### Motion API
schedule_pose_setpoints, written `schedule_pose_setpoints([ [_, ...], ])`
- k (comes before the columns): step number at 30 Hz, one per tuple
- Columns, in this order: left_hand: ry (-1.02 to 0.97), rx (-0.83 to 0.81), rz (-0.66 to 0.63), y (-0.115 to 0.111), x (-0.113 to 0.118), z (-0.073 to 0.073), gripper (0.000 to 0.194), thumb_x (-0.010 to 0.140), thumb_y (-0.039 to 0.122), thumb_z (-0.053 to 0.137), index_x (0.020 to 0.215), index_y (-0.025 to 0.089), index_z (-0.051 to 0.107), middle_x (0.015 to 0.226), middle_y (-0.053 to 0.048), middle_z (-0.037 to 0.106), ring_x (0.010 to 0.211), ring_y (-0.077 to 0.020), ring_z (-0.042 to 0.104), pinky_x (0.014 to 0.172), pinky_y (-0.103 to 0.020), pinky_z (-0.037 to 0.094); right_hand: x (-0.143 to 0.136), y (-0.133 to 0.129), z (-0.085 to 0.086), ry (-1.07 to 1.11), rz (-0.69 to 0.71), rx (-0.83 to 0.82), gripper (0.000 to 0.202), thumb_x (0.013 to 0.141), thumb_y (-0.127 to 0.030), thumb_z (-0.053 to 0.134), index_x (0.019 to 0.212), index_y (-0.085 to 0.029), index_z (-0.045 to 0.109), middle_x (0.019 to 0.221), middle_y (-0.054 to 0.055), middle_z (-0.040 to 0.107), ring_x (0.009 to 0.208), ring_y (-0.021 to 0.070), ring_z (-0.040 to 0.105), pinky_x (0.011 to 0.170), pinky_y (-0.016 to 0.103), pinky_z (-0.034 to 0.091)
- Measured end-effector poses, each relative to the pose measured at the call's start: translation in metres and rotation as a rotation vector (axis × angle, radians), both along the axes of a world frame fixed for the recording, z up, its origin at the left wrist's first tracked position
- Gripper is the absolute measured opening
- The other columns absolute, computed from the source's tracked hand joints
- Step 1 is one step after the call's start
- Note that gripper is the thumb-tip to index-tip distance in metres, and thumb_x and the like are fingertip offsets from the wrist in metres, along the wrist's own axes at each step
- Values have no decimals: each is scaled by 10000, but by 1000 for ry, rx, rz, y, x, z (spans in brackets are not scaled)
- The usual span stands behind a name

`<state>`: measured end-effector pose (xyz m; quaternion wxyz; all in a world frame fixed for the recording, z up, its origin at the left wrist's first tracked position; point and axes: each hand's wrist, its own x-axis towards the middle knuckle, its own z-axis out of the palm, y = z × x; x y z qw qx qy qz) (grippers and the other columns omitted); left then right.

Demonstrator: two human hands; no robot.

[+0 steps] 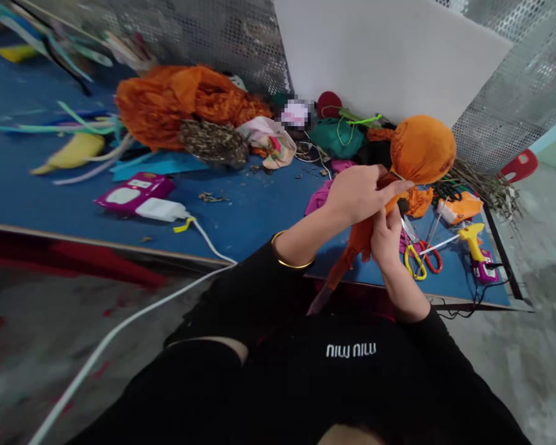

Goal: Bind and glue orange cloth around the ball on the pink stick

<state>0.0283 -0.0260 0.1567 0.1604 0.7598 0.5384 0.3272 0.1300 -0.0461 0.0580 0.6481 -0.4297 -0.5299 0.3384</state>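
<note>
An orange cloth doll (361, 238) with a round, tightly wrapped head (424, 148) leans over the table's front edge, its lower end towards my body. My left hand (354, 193), with a gold bangle at the wrist, is closed around the doll just below the head. Lower down, my right hand (386, 238) pinches the doll's side, thumb and fingers close to a small dark piece (402, 205). Fingers cover much of the doll's upper body. Right of my right hand lie scissors (414, 262) with yellow and red handles, and bunched orange cloth (419, 201).
On the blue table (254, 216) are a purple power strip (136, 193) with a white cable, a heap of orange fabric (167, 105), dried plant matter (215, 142), a yellow glue gun (472, 238) and twigs (486, 179). A white board (380, 55) stands behind.
</note>
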Motion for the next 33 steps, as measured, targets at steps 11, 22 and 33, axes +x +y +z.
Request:
schedule_pose_setpoints([
  [11,-775,-417,-283,9,7,-19,350,857,471,805,828,150,669,673,-24,698,612,-125,626,623,-237,492,-25,-1,-13,-106,-61,-29,296,958,-528,538,1049,-250,492,961,65,676,931,225,656,913,402,575],
  [22,-881,-396,-319,-4,-6,-16,363,926,359,750,705,210,505,597,62,501,534,-81,513,564,-225,466,-43,-39,-34,110,247,-255,523,934,-743,549,1113,-253,507,727,-45,615,573,139,600,553,271,518],
  [33,-1045,-532,-286,-10,-11,-27,230,999,382,669,890,203,575,707,54,522,548,-75,522,610,-238,539,-57,-34,-59,-62,128,-53,496,1028,-655,400,1249,-222,498,1080,119,722,1029,244,718,918,407,603],
])
